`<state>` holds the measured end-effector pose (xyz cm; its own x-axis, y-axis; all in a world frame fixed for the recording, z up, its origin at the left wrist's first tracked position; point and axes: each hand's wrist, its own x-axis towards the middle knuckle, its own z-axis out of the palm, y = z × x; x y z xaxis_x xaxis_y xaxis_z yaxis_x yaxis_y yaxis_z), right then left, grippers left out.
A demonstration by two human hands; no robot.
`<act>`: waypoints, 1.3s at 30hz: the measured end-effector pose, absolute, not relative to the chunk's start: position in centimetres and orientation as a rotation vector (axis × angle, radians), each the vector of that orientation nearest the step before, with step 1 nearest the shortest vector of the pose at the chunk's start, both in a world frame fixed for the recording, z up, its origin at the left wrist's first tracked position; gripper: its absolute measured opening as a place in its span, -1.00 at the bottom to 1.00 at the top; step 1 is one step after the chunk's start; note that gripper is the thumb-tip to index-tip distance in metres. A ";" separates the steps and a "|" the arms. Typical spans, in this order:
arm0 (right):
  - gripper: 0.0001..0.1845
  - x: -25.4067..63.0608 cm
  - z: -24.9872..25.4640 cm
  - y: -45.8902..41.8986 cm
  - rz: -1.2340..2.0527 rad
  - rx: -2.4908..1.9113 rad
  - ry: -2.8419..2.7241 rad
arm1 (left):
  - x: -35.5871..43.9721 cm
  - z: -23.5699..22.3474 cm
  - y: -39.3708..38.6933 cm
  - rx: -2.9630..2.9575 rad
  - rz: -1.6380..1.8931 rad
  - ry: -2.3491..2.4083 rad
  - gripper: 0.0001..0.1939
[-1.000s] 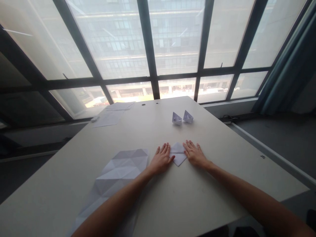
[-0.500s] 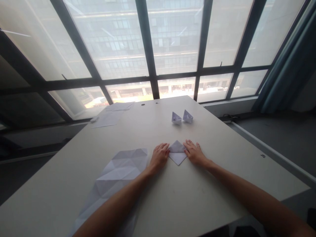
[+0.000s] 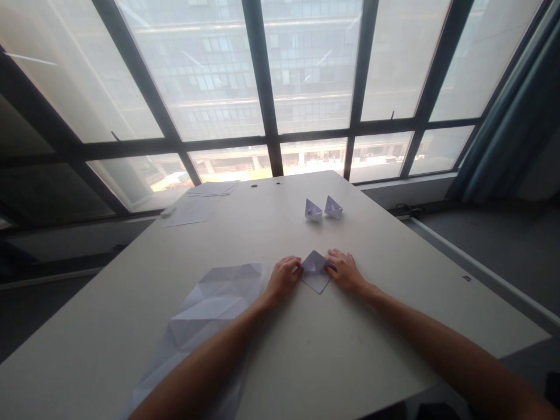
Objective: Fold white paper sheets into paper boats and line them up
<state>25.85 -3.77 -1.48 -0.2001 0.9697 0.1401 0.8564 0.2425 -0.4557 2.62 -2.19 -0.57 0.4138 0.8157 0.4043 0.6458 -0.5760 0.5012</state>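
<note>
From where I stood, the folded paper [image 3: 316, 281] lay on the white desk [image 3: 376, 251], a small diamond with its lower point towards the person, midway between two bare hands. Both hands had hold of it. The left hand [image 3: 282, 279] had its fingers curled, thumb and forefinger brought nearly together at the left corner. The right hand [image 3: 345, 273] lay flatter, its longer fingers stretched out over the desk, while its thumb side nipped the right corner. Neither grip was spread wide, though how hard the fingertips pressed I could not tell.

The paper looked next to weightless, so I judged that holding it would take hardly any strength. Layered folds probably gave it some stiffness along the creases, but a single ply would bend, dent or tear under a rough pull. Smooth as it seemed, it could slide on the desk if only one side were pushed. The side corners struck me as the best places to take hold, with a light, even pinch on each; squeezing the middle would likely crush the shape.

Beyond it stood two small folded paper shapes [image 3: 313, 212], close beside each other. A large creased sheet [image 3: 212, 300] lay by the left forearm [image 3: 219, 361], partly beneath it to the eye.
</note>
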 end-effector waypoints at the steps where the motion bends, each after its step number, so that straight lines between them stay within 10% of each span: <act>1: -0.61 25.9 -1.5 -3.8 0.388 -1.672 -2.123 | 2.6 -0.6 -2.2 2.398 0.909 1.285 -0.89; 9: -0.42 25.8 -1.6 -3.8 0.365 -1.611 -2.030 | 2.6 -0.6 -2.4 2.446 0.985 1.310 -0.45; 39: -0.74 25.5 0.4 -4.7 0.246 -1.561 -2.171 | 2.8 -0.4 -2.4 2.672 0.618 1.156 -0.72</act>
